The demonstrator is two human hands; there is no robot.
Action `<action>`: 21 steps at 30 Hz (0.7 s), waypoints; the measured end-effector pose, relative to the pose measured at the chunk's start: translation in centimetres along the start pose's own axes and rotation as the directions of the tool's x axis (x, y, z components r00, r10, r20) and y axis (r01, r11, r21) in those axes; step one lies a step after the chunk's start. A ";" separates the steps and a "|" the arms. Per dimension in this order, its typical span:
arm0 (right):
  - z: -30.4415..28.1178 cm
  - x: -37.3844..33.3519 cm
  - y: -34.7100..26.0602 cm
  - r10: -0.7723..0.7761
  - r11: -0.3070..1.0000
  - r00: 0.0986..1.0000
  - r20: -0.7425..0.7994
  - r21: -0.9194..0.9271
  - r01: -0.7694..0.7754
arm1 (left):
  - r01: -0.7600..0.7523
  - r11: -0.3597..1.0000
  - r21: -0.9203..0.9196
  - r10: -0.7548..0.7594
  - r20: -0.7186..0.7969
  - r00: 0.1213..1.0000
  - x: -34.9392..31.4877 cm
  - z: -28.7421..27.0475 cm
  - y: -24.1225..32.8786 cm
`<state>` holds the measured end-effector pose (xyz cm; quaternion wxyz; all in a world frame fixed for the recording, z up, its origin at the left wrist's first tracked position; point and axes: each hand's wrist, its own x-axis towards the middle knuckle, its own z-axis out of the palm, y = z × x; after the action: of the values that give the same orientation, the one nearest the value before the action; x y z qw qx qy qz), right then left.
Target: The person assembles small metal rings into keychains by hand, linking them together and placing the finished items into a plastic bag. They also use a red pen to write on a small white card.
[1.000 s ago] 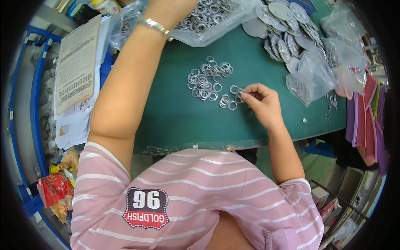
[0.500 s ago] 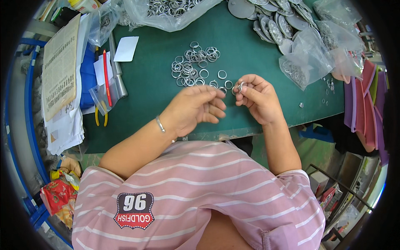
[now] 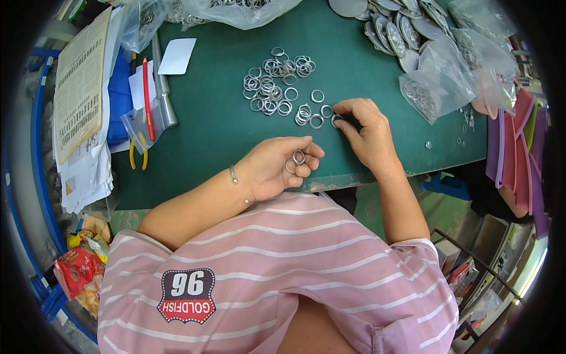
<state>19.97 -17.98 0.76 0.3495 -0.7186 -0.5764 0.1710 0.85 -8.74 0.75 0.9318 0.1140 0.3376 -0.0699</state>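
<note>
My left hand is turned palm up near the table's front edge, with curled fingers holding two silver-coloured metal rings. To its upper right, my right hand pinches another metal ring between thumb and forefinger, down at the green tabletop. A small cluster of rings lies just left of those fingertips, beside a few single ones. Farther back is a larger loose pile of similar rings.
Clear plastic bags of rings sit at the back. Flat metal discs are heaped at the back right, near more bags. On the left are papers, a red pencil, a tapered metal rod and yellow-handled pliers.
My left hand has turned palm up and drawn nearer to me, now with two rings in it. My right hand has tipped downward and pinches a ring at the tabletop.
</note>
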 end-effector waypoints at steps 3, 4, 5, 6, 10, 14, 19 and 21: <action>0.4 0.1 0.0 0.072 0.994 0.997 0.019 0.085 -0.073 | -0.008 1.000 -0.016 0.009 0.025 1.000 0.0 -0.4 -0.1; 0.6 0.2 -0.1 0.093 0.988 0.995 0.024 0.120 -0.095 | -0.011 1.000 -0.014 0.011 0.022 1.000 0.0 -0.4 -0.1; 0.8 0.5 -0.3 0.025 0.994 1.000 0.010 0.102 -0.026 | -0.013 1.000 -0.011 0.013 0.019 1.000 0.0 -0.3 -0.1; 1.1 1.0 -0.5 -0.042 0.996 0.999 -0.002 0.084 0.042 | -0.012 1.000 -0.005 0.012 0.008 1.000 0.0 -0.2 -0.1; 1.0 1.5 -0.6 -0.164 0.979 0.981 0.105 -0.106 0.175 | -0.021 1.000 -0.001 0.021 0.005 1.000 -0.1 -0.1 0.0; 0.2 1.5 -0.7 -0.046 0.983 0.992 0.116 -0.170 0.066 | -0.032 0.999 -0.037 0.037 0.132 0.991 0.1 -1.5 -0.1; -1.0 1.6 -2.4 -0.043 0.944 0.936 0.348 0.321 -0.076 | -0.056 0.994 -0.099 0.066 0.096 0.993 -0.1 -0.4 0.0; -1.0 1.6 -3.2 -0.024 0.946 0.941 0.338 0.313 -0.088 | -0.035 0.992 -0.123 0.055 0.161 0.985 0.3 -1.0 -0.2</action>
<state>18.77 -16.47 3.96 0.3558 -0.6211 -0.5798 0.3893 0.42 -8.63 -0.27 0.9628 0.0595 0.2608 -0.0376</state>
